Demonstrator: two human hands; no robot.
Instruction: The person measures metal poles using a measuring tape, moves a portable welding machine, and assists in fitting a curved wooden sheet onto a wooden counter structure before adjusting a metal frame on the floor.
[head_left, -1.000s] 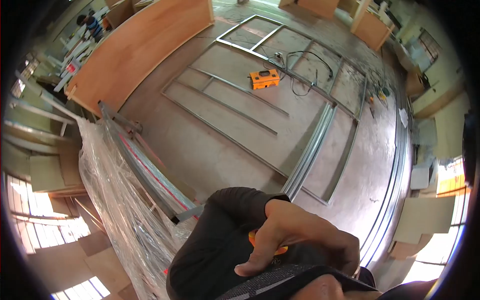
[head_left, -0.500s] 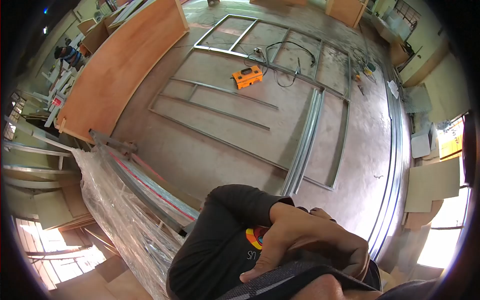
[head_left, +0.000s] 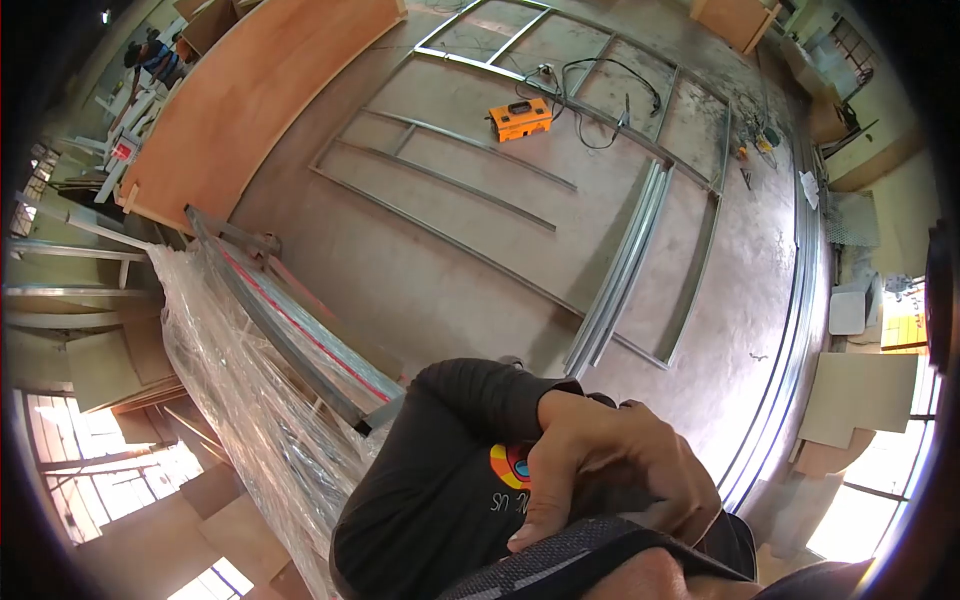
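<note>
My left hand (head_left: 610, 455) is raised close below the camera, its arm bent in a dark sleeve (head_left: 480, 395). The thumb and curled fingers reach both sides of a dark mesh fabric piece (head_left: 570, 555) with a lighter stripe, at the bottom edge. The fingertips are partly hidden behind that fabric. Behind the wrist shows a dark shirt with a round, colourful print (head_left: 508, 465). My right hand does not show.
Ahead, a welded metal frame (head_left: 440, 232) lies on the floor with metal tubes (head_left: 625, 265) across it. An orange machine (head_left: 520, 120) with cables sits there. Plastic-wrapped stock (head_left: 230, 370) and a wooden panel (head_left: 260, 105) stand left. A person (head_left: 155, 60) is far left.
The view has tilted and shifted, so the floor frame and orange machine appear higher and further right. My left hand stays at the fabric, its fingers drawn in slightly.
</note>
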